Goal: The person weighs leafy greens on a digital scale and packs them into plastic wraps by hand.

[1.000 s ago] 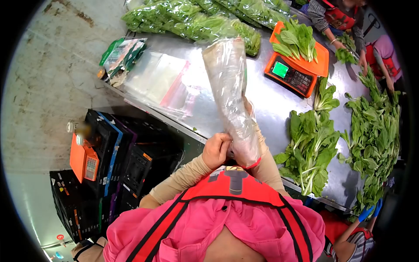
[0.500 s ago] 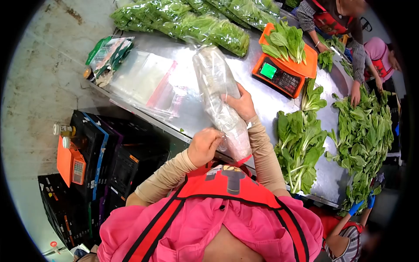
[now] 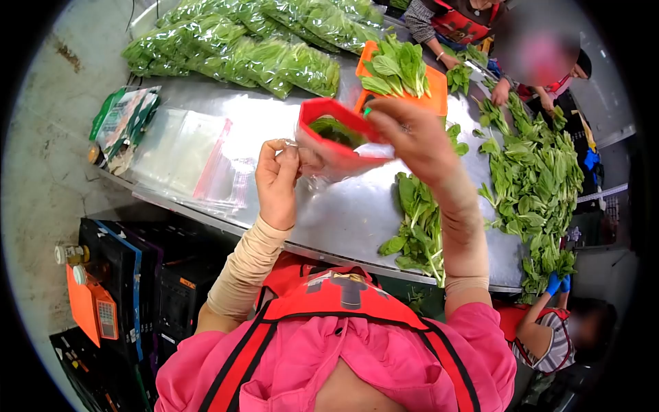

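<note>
A clear plastic bag (image 3: 329, 152) with a red rim is held up over the metal table, its mouth open toward me; green leaves show inside or through it. My left hand (image 3: 278, 180) pinches the bag's left edge. At the right side of the rim is my right hand (image 3: 415, 141), blurred by motion, its fingers by the red edge. Whether they grip it cannot be made out. Behind my right hand, an orange scale (image 3: 436, 103) carries a bunch of leafy greens (image 3: 398, 67). Loose greens (image 3: 420, 226) lie right of the bag.
Filled bags of greens (image 3: 226, 55) lie at the back left. Flat empty bags (image 3: 175, 154) rest on the metal table (image 3: 350, 226). A long pile of greens (image 3: 532, 185) is at the right, with co-workers' hands around it. Black crates (image 3: 117, 275) stand at the left.
The bag has been lifted away from my body and turned, so its red-rimmed mouth now faces up. Both hands have moved up with it. The view has shifted right.
</note>
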A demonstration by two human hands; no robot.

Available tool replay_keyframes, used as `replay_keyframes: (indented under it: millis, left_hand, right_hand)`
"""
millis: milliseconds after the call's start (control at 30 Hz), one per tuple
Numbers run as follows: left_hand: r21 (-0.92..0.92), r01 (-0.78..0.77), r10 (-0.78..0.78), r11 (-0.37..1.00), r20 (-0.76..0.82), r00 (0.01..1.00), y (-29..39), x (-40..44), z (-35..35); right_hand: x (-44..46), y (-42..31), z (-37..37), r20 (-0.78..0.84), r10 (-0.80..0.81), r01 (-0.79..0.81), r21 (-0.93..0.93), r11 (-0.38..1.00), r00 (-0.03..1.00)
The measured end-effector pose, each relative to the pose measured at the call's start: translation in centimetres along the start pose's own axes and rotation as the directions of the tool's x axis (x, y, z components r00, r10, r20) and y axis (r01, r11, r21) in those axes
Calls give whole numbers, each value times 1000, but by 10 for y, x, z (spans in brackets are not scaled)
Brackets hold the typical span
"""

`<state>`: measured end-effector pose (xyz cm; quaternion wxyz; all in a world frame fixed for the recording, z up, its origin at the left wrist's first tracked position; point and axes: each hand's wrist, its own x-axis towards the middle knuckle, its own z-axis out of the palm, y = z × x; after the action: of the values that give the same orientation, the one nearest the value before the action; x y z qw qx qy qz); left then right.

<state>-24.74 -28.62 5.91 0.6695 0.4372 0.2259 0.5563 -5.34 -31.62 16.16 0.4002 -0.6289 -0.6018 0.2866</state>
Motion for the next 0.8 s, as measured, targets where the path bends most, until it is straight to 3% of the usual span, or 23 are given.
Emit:
replay_keyframes:
  millis: [33,100,167,233,300,367,433,467,500,567,633,667,700,733,767,800]
  left_hand:
    - [-27,21,-21,999,-9,1000,-3,2,0]
    - [-93,47,-49,995,-10,999,-11,3,9]
    - [-151,78,-79,986,-1,997,-16,1,18]
    - [-342,122,-109,932,56,992,-16,-5,23]
    - [-382,123,-99,916,81,992,-3,-12,22]
    - [-207,222,-215,953,57,975,37,-25,27]
    - [-160,54,-15,986,236,972,61,-43,32]
    - [-165,-43,89,985,284,955,76,-51,34]
    - [-90,-55,75,994,237,969,62,-49,29]
    - [62,-55,46,997,141,989,35,-44,17]
    - [-142,180,-184,973,-19,983,18,-3,11]
    - [-146,177,-186,973,-49,981,12,6,4]
    - [-145,194,-206,970,-70,976,7,11,-5]
    - [-128,230,-236,965,-29,971,-1,17,-13]
    - [-105,257,-257,961,21,966,-6,31,-18]
    - [-107,191,-190,976,19,982,-4,43,-15]
  right_hand:
    - [-2,-10,-10,-98,-265,260,-64,964,959]
    - [-8,-24,-15,-87,-491,438,-336,834,867]
    - [-4,-11,3,-2,-529,466,-469,750,849]
    - [3,10,12,6,-558,486,-499,717,829]
    - [8,13,11,63,-417,407,-388,827,907]
    - [-11,-53,4,105,-572,545,-481,687,814]
    - [-32,-98,1,84,-733,633,-576,517,675]
    - [-35,-92,10,84,-746,642,-579,503,660]
    - [-36,-78,24,-75,-868,681,-588,436,491]
    - [-24,-59,32,-28,-837,584,-704,405,547]
    - [7,-75,13,30,-767,663,-526,533,640]
    - [-12,-120,-4,-67,-714,449,-735,508,697]
    - [-29,-117,-18,-433,-675,428,-540,725,598]
    - [-45,-115,-32,-735,-538,540,-279,794,412]
    - [-53,-113,-35,-728,-594,496,-398,772,341]
    - [-58,-114,-36,-707,-653,442,-511,737,271]
